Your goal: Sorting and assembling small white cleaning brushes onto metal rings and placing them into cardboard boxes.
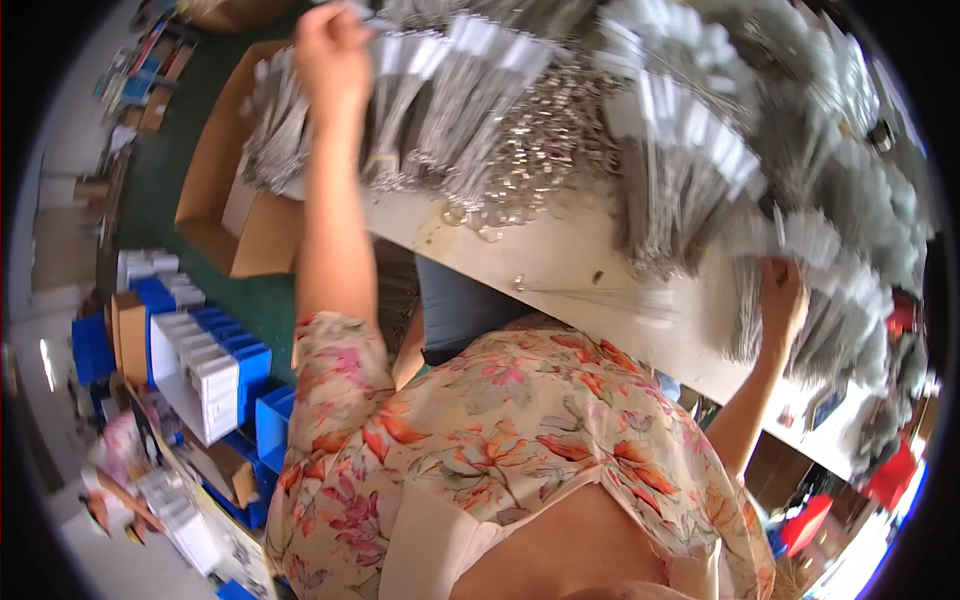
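My left hand (335, 50) is raised at the top left, above the bundles by a cardboard box. Its fingers look curled closed but are blurred, and anything in them cannot be made out. My right hand (786, 295) is at the right, against a bundle of thin grey wires (745, 310) with pale tops. Its fingers are pinched together, and what they grip is too blurred to name. Between my hands lies a heap of small shiny metal pieces (545, 140). One long thin wire piece (590, 291) with a small end lies along the table's near edge.
More wire bundles (470, 90) line the white table (420, 215), with others (680, 170) right of the heap. The open cardboard box (225, 190) stands at the table's left end. Blue and white boxes (205, 365) are stacked farther left. Another person (120, 490) is at the lower left.
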A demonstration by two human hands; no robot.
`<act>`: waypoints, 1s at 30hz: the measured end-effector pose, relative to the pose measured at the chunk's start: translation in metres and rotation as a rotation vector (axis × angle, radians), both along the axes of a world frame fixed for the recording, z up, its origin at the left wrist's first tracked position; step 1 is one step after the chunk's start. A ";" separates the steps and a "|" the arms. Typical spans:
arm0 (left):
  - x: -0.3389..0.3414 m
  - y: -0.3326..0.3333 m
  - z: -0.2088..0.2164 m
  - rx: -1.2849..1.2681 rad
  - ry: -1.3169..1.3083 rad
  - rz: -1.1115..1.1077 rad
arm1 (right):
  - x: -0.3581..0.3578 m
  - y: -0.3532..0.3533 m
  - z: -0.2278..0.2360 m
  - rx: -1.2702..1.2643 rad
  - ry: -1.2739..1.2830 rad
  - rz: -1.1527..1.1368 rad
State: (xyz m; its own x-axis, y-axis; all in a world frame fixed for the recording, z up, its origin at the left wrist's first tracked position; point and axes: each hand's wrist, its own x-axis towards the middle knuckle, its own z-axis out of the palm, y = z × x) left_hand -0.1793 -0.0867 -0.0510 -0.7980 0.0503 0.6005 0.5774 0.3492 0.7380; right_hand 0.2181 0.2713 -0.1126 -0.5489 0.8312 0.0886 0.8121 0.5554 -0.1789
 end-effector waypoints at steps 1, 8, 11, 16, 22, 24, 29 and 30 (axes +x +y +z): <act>-0.015 -0.011 -0.005 -0.245 0.005 0.046 | 0.004 0.005 -0.004 0.032 0.003 0.007; -0.113 -0.157 -0.098 -0.806 -0.325 -0.152 | -0.018 0.013 0.013 -0.169 0.024 -0.052; -0.127 -0.146 -0.107 -0.681 -0.444 -0.140 | 0.000 0.021 0.014 -0.220 0.254 -0.105; -0.104 -0.128 -0.082 -0.617 -0.504 -0.196 | 0.021 0.020 0.036 -0.148 0.683 -0.160; -0.100 -0.134 -0.073 -0.510 -0.202 -0.104 | 0.059 0.068 0.076 0.006 1.239 -0.122; -0.073 -0.109 -0.056 -0.467 -0.098 -0.114 | 0.091 0.109 0.083 -0.009 1.379 -0.045; -0.009 -0.068 -0.021 -0.183 -0.327 -0.078 | 0.152 0.188 0.079 0.036 0.930 -0.412; 0.000 -0.063 -0.019 -0.179 -0.325 -0.076 | 0.162 0.202 0.072 0.123 0.661 -0.550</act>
